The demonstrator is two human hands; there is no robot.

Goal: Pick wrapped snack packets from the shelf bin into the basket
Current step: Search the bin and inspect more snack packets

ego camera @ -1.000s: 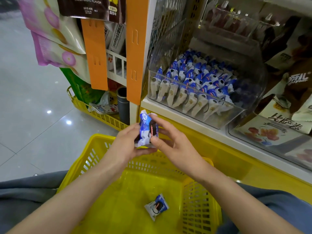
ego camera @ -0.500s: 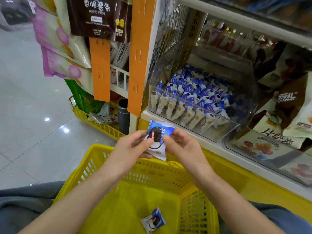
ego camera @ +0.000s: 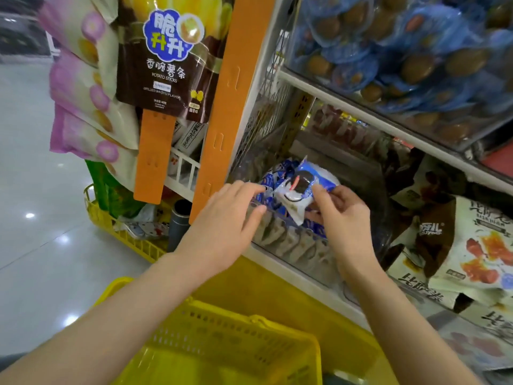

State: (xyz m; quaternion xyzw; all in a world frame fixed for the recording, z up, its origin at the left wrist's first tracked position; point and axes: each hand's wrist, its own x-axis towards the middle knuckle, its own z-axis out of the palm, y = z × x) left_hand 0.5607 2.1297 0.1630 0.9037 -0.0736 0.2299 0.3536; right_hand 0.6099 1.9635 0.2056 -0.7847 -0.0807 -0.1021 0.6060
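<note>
A clear plastic shelf bin (ego camera: pixel 294 250) holds several blue-and-white wrapped snack packets (ego camera: pixel 268 187) standing in rows. My right hand (ego camera: pixel 342 218) pinches one blue-and-white packet (ego camera: pixel 301 190) between thumb and fingers, just above the rows in the bin. My left hand (ego camera: pixel 230 218) reaches over the bin's front left corner, its fairly straight fingers touching the packet tops there. The yellow basket (ego camera: pixel 249 320) sits below both forearms at the bottom of the view; its inside is mostly out of sight.
An orange shelf upright (ego camera: pixel 222 107) stands left of the bin, with hanging snack bags (ego camera: pixel 163 59) beside it. Larger snack bags (ego camera: pixel 472 245) fill the shelf to the right. A shelf of blue-wrapped items (ego camera: pixel 402 51) overhangs. Another yellow basket (ego camera: pixel 116 226) stands on the floor at left.
Both hands rose from over the basket to the bin. My left hand let go of the packet, which my right hand now holds alone. The view tilted up.
</note>
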